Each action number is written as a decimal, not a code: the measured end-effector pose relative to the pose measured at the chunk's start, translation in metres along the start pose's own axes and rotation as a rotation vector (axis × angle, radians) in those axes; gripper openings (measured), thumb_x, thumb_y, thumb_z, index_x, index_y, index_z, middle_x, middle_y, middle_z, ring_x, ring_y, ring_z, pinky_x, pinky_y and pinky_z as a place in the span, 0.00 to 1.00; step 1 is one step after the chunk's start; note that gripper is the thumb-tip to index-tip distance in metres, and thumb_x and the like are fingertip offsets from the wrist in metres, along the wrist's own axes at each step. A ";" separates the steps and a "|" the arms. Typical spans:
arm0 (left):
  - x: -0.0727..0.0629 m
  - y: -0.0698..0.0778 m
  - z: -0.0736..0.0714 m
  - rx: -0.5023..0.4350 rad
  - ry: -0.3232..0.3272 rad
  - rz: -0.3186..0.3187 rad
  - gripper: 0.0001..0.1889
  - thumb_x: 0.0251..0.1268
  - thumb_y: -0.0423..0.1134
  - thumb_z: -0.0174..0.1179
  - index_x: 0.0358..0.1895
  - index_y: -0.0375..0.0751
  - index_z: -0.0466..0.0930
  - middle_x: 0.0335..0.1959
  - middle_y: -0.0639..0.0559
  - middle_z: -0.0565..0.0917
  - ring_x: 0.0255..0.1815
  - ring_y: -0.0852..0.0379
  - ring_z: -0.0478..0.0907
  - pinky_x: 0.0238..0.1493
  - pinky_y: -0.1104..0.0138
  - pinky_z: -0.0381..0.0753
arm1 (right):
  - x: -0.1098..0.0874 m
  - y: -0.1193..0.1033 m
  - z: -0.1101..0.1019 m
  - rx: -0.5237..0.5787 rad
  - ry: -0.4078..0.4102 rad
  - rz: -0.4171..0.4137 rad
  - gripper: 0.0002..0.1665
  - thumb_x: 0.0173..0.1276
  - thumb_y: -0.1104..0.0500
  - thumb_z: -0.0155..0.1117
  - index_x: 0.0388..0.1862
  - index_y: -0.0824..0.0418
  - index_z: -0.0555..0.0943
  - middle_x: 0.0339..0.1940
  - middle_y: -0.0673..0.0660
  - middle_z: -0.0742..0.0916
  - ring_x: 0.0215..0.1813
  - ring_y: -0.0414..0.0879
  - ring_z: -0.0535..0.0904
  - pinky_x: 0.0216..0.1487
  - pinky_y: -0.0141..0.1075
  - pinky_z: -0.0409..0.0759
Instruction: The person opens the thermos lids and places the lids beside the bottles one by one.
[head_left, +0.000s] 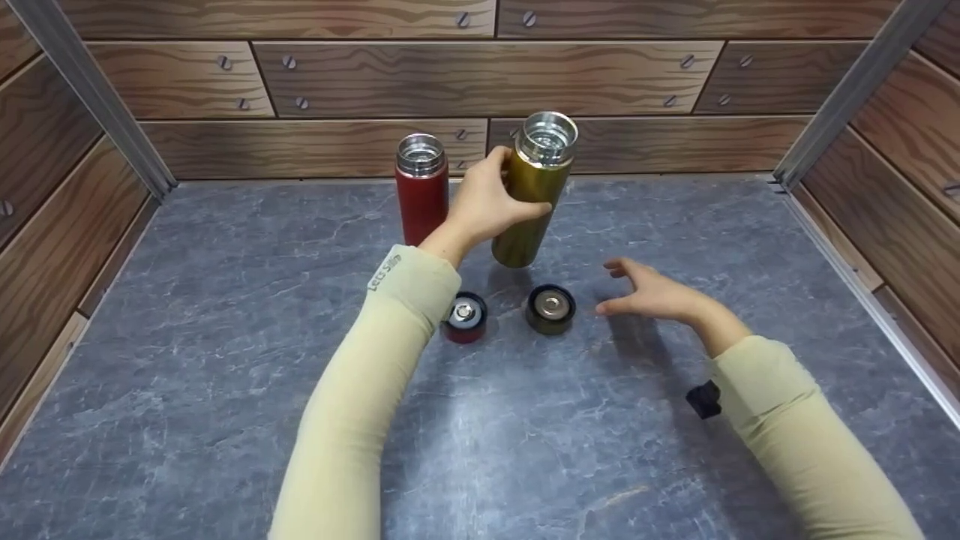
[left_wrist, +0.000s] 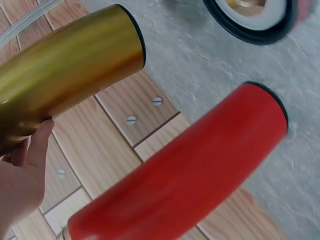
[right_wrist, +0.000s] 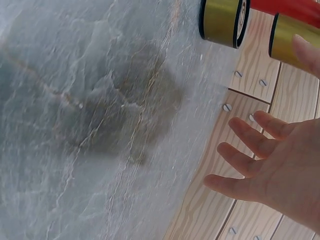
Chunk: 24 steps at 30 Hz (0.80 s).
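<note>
My left hand (head_left: pixel 491 196) grips the upper body of a gold thermos flask (head_left: pixel 529 202), its steel mouth uncapped and its top leaning slightly right. Its base shows in the left wrist view, above the tabletop. Just left of that hand stands a red thermos flask (head_left: pixel 421 195), also uncapped, its lower part partly behind the wrist. Two lids lie upside down nearer me: a red lid (head_left: pixel 465 318), partly covered by the left sleeve, and a gold lid (head_left: pixel 550 309). To the right of the gold lid, my right hand (head_left: pixel 651 291) hovers with fingers spread and holds nothing.
The grey marbled tabletop (head_left: pixel 225 360) is enclosed by a wood-plank back wall (head_left: pixel 480 79) and side walls with metal corner posts. A small black piece (head_left: pixel 704 399) shows beside the right sleeve cuff.
</note>
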<state>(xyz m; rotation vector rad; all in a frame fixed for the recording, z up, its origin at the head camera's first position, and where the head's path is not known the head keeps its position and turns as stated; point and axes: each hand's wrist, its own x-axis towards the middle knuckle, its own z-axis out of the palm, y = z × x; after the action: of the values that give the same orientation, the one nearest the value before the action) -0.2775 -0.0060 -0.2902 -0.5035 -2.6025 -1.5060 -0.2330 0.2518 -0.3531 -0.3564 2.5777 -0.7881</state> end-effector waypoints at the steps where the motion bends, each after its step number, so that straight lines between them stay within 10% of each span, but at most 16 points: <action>1: 0.002 0.000 0.002 -0.013 0.001 -0.001 0.34 0.44 0.43 0.73 0.56 0.41 0.67 0.54 0.49 0.77 0.55 0.56 0.77 0.56 0.65 0.75 | 0.000 0.001 0.000 0.000 0.002 0.000 0.50 0.59 0.47 0.64 0.71 0.69 0.52 0.70 0.73 0.61 0.70 0.70 0.54 0.67 0.62 0.56; 24: 0.022 -0.024 0.038 -0.055 0.026 0.006 0.33 0.47 0.38 0.70 0.56 0.33 0.64 0.55 0.43 0.76 0.58 0.52 0.74 0.60 0.68 0.72 | -0.009 0.013 -0.004 0.024 -0.001 0.046 0.50 0.60 0.49 0.64 0.72 0.68 0.50 0.71 0.72 0.60 0.71 0.69 0.53 0.67 0.62 0.57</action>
<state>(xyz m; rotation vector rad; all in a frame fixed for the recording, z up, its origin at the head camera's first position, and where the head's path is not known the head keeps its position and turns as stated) -0.3030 0.0205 -0.3239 -0.4927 -2.5444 -1.5756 -0.2282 0.2674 -0.3540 -0.2886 2.5638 -0.8017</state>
